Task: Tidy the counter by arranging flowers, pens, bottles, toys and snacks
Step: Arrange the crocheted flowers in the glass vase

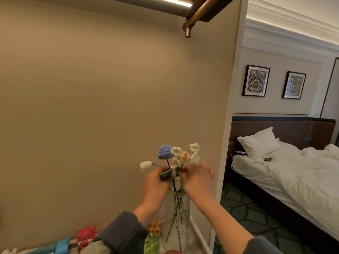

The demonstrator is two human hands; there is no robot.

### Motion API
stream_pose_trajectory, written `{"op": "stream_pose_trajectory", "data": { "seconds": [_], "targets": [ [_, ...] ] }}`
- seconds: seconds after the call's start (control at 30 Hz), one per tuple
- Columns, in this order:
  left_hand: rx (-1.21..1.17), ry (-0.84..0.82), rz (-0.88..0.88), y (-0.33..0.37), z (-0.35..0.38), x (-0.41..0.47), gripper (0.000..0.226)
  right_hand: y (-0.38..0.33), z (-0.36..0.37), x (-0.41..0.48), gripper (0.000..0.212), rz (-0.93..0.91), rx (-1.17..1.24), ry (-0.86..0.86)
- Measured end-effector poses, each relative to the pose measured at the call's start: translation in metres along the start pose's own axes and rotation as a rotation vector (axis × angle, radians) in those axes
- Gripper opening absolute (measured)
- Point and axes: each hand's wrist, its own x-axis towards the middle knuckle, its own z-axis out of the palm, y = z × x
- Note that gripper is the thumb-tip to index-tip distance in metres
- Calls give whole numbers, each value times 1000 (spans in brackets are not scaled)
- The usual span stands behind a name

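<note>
Several crocheted flowers [177, 154], one blue and the others white and peach, stand with their stems in a clear textured glass vase [177, 222] on the counter. My left hand [156, 187] grips the stems and a green leaf just above the vase mouth. On the other side of the bunch, my right hand [197, 178] pinches the stems right under the blooms. A red toy [85, 235], a blue item [61, 246], an orange folded toy [155, 228] and a green translucent bottle [151, 244] sit low on the counter.
A beige wall [91, 107] rises straight behind the counter, with a brass rail [194, 19] overhead. A white partition edge [225, 143] borders the counter on the right. Beyond it lies a bed [293, 171] with white linen and a phone.
</note>
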Motion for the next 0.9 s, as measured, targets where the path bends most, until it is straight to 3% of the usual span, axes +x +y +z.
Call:
{"op": "stream_pose_trajectory", "data": {
  "seconds": [0.2, 0.43, 0.53, 0.63, 0.77, 0.9],
  "targets": [
    [18, -13, -101, -16, 2, -19, 14, 12, 15, -18, 47, -42, -70, -3],
    [-8, -100, -125, -27, -2, -30, 30, 23, 31, -31, 55, -48, -121, -18],
    [-22, -95, -104, -27, -7, -38, 34, 26, 31, -41, 78, -32, -91, -6],
    [-37, -97, -106, -26, -13, -47, 36, 29, 31, -55, 89, -35, -67, -59],
    [-47, -111, -144, -25, -22, -59, 32, 32, 37, -78, 78, -3, -115, -163],
    [-69, -130, -197, -29, -35, -74, 28, 22, 45, -106, 87, 142, -43, -339]
  ]
}}
